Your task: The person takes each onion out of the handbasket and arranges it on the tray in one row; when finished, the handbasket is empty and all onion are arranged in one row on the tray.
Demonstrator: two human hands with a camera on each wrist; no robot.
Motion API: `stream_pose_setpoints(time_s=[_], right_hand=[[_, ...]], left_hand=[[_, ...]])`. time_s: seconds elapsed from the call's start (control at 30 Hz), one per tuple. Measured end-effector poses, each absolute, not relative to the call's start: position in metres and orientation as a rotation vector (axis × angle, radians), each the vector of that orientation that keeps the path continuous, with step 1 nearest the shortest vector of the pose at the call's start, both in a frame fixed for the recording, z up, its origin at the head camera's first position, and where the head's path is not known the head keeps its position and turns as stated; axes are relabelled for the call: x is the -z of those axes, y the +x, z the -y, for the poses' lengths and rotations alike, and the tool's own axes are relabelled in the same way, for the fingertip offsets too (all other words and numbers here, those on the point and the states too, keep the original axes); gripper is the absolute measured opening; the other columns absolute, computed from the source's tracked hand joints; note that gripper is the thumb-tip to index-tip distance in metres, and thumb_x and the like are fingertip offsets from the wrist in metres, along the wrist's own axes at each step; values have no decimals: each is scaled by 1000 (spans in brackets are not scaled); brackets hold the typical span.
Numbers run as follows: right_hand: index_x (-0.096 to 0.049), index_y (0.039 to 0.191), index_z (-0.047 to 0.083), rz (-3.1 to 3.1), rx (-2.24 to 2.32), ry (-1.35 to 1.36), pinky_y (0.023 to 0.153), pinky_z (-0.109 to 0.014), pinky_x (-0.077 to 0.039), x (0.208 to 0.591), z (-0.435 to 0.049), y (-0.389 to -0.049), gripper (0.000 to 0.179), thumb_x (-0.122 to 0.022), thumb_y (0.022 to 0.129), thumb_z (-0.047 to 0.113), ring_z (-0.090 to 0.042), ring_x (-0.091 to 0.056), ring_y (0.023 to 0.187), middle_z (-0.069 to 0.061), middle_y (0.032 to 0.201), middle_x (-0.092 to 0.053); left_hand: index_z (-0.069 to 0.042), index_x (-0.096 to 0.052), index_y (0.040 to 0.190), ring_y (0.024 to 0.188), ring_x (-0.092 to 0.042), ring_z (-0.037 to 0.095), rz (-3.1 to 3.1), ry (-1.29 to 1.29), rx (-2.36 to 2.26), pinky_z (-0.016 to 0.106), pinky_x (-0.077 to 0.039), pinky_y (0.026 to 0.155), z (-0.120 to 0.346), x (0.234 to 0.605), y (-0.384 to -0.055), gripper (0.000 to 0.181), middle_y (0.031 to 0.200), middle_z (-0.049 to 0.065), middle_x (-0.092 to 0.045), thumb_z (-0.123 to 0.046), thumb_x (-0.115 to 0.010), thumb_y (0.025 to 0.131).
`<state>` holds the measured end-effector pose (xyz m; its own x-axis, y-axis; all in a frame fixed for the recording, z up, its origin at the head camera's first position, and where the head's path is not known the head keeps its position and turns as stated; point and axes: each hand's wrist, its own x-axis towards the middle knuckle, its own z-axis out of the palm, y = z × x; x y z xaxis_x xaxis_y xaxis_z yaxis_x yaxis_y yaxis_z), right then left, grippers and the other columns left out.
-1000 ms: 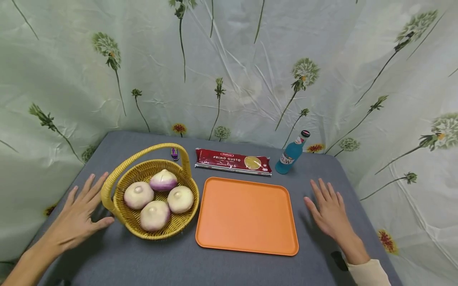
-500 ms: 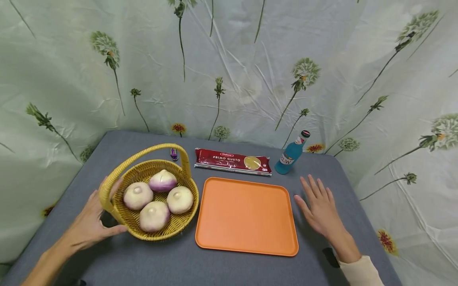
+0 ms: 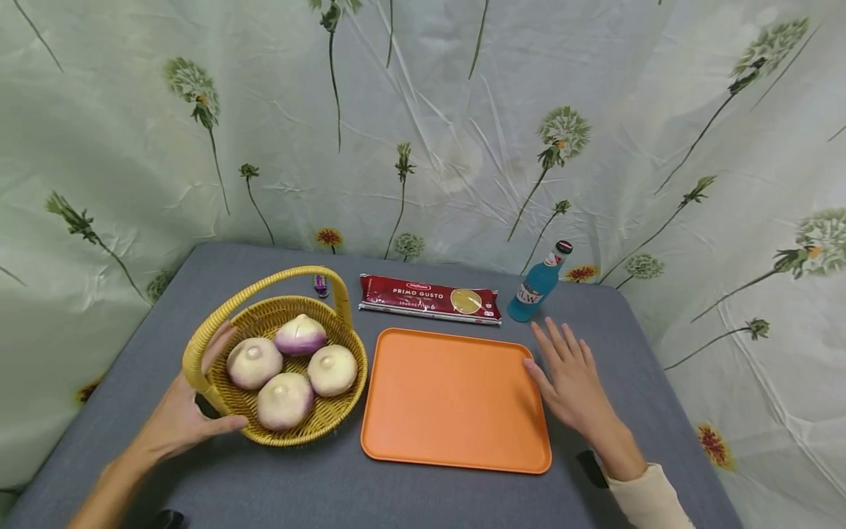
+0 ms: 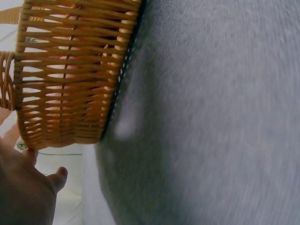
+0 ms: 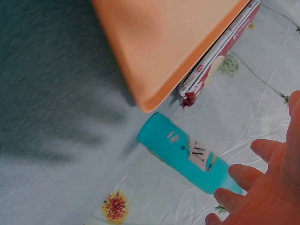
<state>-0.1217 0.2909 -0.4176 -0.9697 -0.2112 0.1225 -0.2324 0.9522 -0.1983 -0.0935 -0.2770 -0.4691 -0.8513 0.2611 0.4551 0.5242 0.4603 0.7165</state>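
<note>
At the left of the head view stands a yellow wicker basket (image 3: 300,433) with a tall arched handle, holding several white-and-purple onions (image 3: 286,401). My left hand (image 3: 181,415) is at its left side, thumb spread along the front and fingers partly hidden behind the handle. In the left wrist view the fingers come up close to the basket's wall (image 4: 70,89); whether they touch it I cannot tell. My right hand (image 3: 570,382) hovers with spread fingers over the right edge of an orange tray (image 3: 456,404). Nothing is in it.
Behind the tray lies a red spaghetti packet (image 3: 429,299). A blue glass bottle (image 3: 538,285) stands upright at the back right. Beyond the basket is a small purple object (image 3: 321,285). A flowered curtain (image 3: 463,147) closes off the grey table's (image 3: 297,488) back and sides.
My left hand has moved right, up to the basket, its fingers passing behind the handle. My right hand has moved left and forward to the tray's edge. The objects have stayed put.
</note>
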Motion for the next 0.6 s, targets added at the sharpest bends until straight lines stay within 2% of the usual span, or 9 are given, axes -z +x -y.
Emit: stream_pose_setpoints(time_s=[0.33,0.6], right_hand=[[-27,160,19,2983,-337,391,117,-66,-10,420,-273,-125,68,-52,102,46,-46,-15,150,-15,166,-21],[-28,160,20,2969,-370,420,118,-65,-9,421,-257,-127,67,-51,102,46,-42,-14,152,-12,167,-21]], left_hand=[[1,-39,152,149,-22,10,2373,-652,1359,12,-15,112,271,471,-98,126,158,25,-30,-9,-99,41],[-1,-39,152,150,-19,13,2400,-677,1293,12,-13,113,267,467,-103,128,157,29,-29,-9,-101,40]])
